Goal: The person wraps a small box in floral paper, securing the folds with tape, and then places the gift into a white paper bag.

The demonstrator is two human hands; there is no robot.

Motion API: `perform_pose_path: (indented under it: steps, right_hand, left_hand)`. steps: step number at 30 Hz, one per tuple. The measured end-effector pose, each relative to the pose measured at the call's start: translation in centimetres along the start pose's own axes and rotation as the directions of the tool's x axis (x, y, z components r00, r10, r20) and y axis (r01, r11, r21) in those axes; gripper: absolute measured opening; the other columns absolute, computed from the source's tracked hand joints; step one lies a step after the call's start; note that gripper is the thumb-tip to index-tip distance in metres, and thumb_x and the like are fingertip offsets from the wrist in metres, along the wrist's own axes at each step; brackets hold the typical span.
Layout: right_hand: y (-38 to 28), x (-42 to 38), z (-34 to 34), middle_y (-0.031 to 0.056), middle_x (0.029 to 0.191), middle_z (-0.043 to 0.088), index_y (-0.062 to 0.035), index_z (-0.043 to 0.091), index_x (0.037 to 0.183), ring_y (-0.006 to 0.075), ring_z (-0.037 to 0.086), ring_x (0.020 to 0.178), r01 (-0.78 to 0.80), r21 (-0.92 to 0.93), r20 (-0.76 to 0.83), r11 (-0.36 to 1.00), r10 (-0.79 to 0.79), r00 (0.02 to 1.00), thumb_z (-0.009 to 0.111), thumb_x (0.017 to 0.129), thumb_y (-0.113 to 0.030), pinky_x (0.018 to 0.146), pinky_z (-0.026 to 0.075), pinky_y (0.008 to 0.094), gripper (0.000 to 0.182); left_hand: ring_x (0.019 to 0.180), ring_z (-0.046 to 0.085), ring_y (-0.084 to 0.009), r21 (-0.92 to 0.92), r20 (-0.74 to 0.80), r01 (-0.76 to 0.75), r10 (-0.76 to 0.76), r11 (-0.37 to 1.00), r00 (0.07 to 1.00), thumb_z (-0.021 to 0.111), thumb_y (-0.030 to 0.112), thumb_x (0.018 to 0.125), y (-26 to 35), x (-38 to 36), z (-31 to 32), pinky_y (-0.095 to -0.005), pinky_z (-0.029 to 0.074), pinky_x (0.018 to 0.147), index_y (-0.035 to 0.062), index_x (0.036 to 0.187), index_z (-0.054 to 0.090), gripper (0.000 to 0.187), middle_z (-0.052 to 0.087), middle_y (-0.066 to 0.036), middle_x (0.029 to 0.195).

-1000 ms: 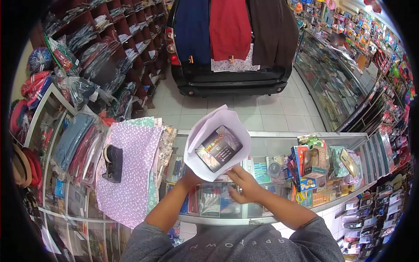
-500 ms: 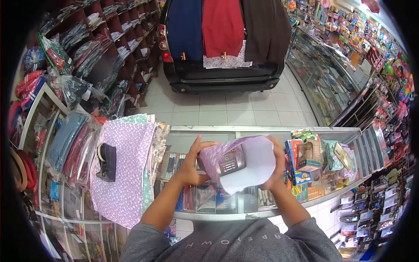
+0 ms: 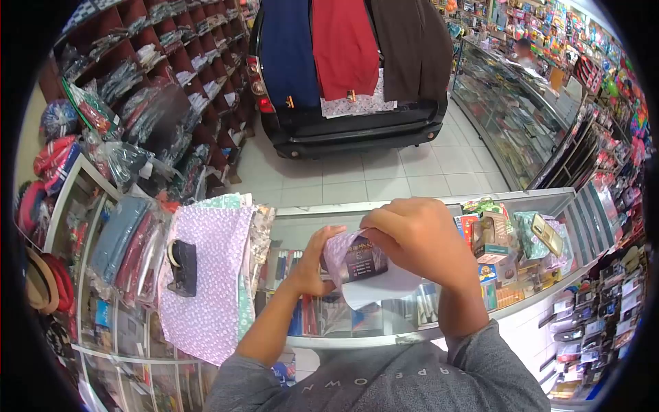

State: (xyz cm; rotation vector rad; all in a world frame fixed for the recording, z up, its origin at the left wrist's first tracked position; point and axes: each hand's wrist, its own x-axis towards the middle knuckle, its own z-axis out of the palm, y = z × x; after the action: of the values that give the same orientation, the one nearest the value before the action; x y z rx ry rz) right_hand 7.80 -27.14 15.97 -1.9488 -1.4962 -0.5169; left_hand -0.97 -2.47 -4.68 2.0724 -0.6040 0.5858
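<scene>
Roughly midway, by the look of it: the small dark box (image 3: 358, 257) with printed lettering is partly wrapped in lilac wrapping paper (image 3: 374, 285), held in the air over the glass worktop (image 3: 302, 226). The left hand (image 3: 314, 264) grips the left end of the box, thumb raised along the paper's edge. The right hand (image 3: 417, 240) curls over the top and right side, fingers closed and pressing the paper down across the box. Paper already covers the left end and the upper edge; the printed front face shows bare, and a loose white flap hangs below toward the near edge of the worktop, so folding and closing remain. To the left, a dark tape dispenser (image 3: 182, 266) rests on a stack of lilac patterned sheets (image 3: 213, 275). To the right stand boxed goods (image 3: 491, 240).
</scene>
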Motion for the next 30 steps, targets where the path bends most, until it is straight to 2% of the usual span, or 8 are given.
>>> perform_pose_path:
  steps: [4,6,10,15,17,22,25,30]
  right_hand:
    - [0.0,0.0,0.7,0.0091,0.075,0.070,-0.0072,0.074,0.088,0.0304,0.070,0.069,-0.023,0.041,-0.015,0.999,0.024,1.000,0.078,0.078,-0.011,0.060,0.054,0.0406,0.011]
    - [0.3,-0.3,1.1,0.0096,0.077,0.072,-0.0069,0.075,0.087,0.0308,0.070,0.068,-0.035,0.069,-0.080,0.997,0.041,0.996,0.079,0.079,-0.014,0.061,0.054,0.0399,0.011]
    - [1.5,-1.1,-0.1,0.0099,0.077,0.073,-0.0085,0.074,0.087,0.0318,0.070,0.070,-0.094,0.195,-0.037,0.976,0.103,0.994,0.078,0.085,-0.025,0.061,0.052,0.0439,0.017]
    - [3.0,-1.8,-1.3,0.0120,0.070,0.070,-0.0080,0.074,0.077,0.0348,0.068,0.067,-0.090,0.151,-0.019,0.984,0.094,0.995,0.076,0.086,-0.023,0.061,0.052,0.0442,0.017]
    - [3.1,-2.0,-1.6,0.0130,0.069,0.069,-0.0079,0.074,0.078,0.0354,0.068,0.067,-0.125,0.079,-0.010,0.989,0.126,0.992,0.076,0.086,-0.023,0.062,0.052,0.0448,0.017]
    - [3.6,-2.2,-1.8,0.0145,0.068,0.068,-0.0072,0.074,0.075,0.0369,0.068,0.068,-0.131,0.094,-0.014,0.987,0.133,0.991,0.076,0.085,-0.024,0.063,0.052,0.0465,0.019]
    - [4.0,-2.2,-1.7,0.0122,0.068,0.069,-0.0070,0.075,0.075,0.0338,0.068,0.064,-0.109,0.084,-0.010,0.990,0.111,0.994,0.076,0.085,-0.023,0.060,0.051,0.0433,0.019]
    - [3.5,-1.8,-1.4,0.0093,0.068,0.069,-0.0076,0.076,0.077,0.0306,0.067,0.061,-0.090,0.100,-0.011,0.991,0.092,0.996,0.076,0.085,-0.021,0.058,0.050,0.0402,0.016]
  left_hand:
    - [0.144,0.043,-0.0451,0.285,-0.020,-0.091,0.101,0.954,0.995,0.097,0.020,0.054,-2.0,-1.4,0.7,-0.0551,0.030,0.122,0.0131,0.165,0.011,0.140,0.047,-0.020,0.157]
    - [0.140,0.049,-0.0422,-0.190,-0.004,0.301,-0.307,0.935,0.952,0.095,0.022,0.059,-4.1,-2.5,1.7,-0.0516,0.036,0.120,0.0089,0.161,0.025,0.125,0.051,-0.020,0.152]
    - [0.132,0.059,-0.0346,-0.127,-0.090,0.270,-0.282,0.954,0.955,0.093,0.025,0.070,1.3,0.0,0.2,-0.0414,0.047,0.112,0.0037,0.146,0.051,0.089,0.058,-0.020,0.143]
    - [0.130,0.061,-0.0335,0.057,-0.123,0.059,-0.052,0.997,0.991,0.096,0.030,0.065,-1.4,-0.9,-0.2,-0.0432,0.048,0.111,0.0014,0.148,0.047,0.101,0.058,-0.021,0.144]
    - [0.132,0.060,-0.0356,-0.276,-0.085,0.351,-0.386,0.895,0.918,0.098,0.031,0.062,-3.6,-2.2,-0.6,-0.0458,0.046,0.113,-0.0014,0.150,0.043,0.109,0.057,-0.022,0.146]
    - [0.137,0.053,-0.0397,0.125,-0.342,0.015,0.029,0.992,0.939,0.052,0.074,0.094,0.6,1.3,-2.7,-0.0508,0.046,0.112,-0.0048,0.148,0.048,0.096,0.051,-0.028,0.150]
    - [0.133,0.057,-0.0383,-0.217,-0.311,-0.038,-0.032,0.976,0.950,0.051,0.075,0.094,5.8,5.5,-4.9,-0.0497,0.045,0.111,-0.0058,0.141,0.056,0.094,0.056,-0.027,0.145]
    - [0.127,0.063,-0.0402,0.048,0.131,0.176,-0.181,0.983,0.975,0.064,0.064,0.090,16.4,11.6,-7.9,-0.0468,0.047,0.109,-0.0087,0.135,0.061,0.085,0.064,-0.028,0.136]
